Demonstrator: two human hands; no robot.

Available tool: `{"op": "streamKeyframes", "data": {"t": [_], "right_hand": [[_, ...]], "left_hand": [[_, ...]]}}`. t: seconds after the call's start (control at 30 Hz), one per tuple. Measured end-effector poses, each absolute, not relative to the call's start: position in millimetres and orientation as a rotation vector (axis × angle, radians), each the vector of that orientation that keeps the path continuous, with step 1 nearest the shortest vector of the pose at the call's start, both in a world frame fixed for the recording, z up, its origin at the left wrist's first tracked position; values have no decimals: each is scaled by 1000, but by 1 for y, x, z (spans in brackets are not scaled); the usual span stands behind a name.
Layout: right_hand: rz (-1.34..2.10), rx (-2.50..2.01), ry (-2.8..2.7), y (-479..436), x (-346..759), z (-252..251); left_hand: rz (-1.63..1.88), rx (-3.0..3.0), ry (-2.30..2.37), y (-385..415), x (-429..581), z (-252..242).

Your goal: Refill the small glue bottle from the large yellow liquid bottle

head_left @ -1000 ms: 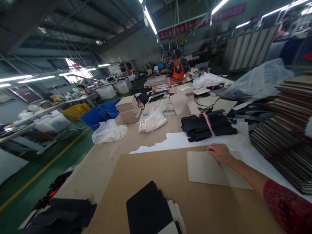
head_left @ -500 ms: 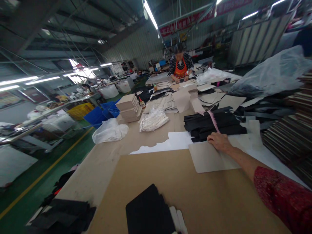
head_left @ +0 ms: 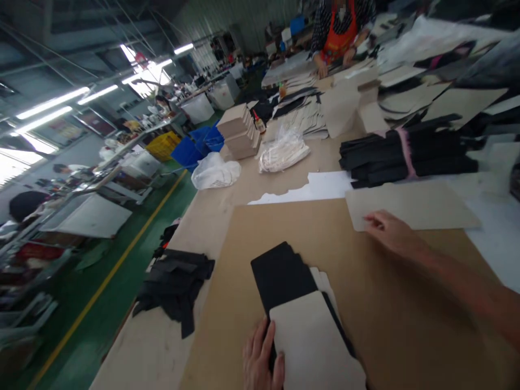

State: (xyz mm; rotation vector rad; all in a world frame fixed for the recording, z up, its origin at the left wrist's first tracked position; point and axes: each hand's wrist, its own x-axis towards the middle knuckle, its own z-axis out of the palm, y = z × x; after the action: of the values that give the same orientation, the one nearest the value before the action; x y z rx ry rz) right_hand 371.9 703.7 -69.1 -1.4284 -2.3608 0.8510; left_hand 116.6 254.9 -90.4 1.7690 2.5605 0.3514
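In the head view, my left hand point(head_left: 262, 357) lies with fingers and thumb apart along the left edge of a pale rounded-corner panel point(head_left: 312, 336). That panel overlaps a black panel point(head_left: 282, 273), and more pale edges show at the right of this fanned stack. My right hand point(head_left: 390, 233) is closed, fingers curled, at the lower left edge of a larger pale sheet point(head_left: 418, 203). Whether its fingertips pinch anything is hidden. Both hands are over a large brown board point(head_left: 377, 309).
Black strips tied with a pink band point(head_left: 406, 154) lie beyond the sheet. Further off are a plastic-wrapped bundle point(head_left: 284, 154), stacked beige pieces point(head_left: 239, 132) and a co-worker in an orange apron point(head_left: 340, 32). Dark cloth pieces point(head_left: 174, 284) lie near the table's left edge.
My view has tipped down and turned left. My right hand has moved from the pale sheet's upper edge to its lower left edge. My left hand has come into view at the stack.
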Motion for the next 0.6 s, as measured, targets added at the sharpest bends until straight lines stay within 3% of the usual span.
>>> {"op": "streamKeyframes", "data": {"t": [0.17,0.23,0.4,0.6], "right_hand": [[1492,-1072,-2311,516,390,-73],[1571,-1176,-2223,460,399,-67],[1501,-1496,-2097,390,404,-53],[1261,-1514,-1973,366,393,-56]], "left_hand": [[339,1653,2544,260,124,-76],[369,1618,2525,263,126,-73],[430,1603,2514,265,127,-73],[437,1577,2546,267,128,-73]]}}
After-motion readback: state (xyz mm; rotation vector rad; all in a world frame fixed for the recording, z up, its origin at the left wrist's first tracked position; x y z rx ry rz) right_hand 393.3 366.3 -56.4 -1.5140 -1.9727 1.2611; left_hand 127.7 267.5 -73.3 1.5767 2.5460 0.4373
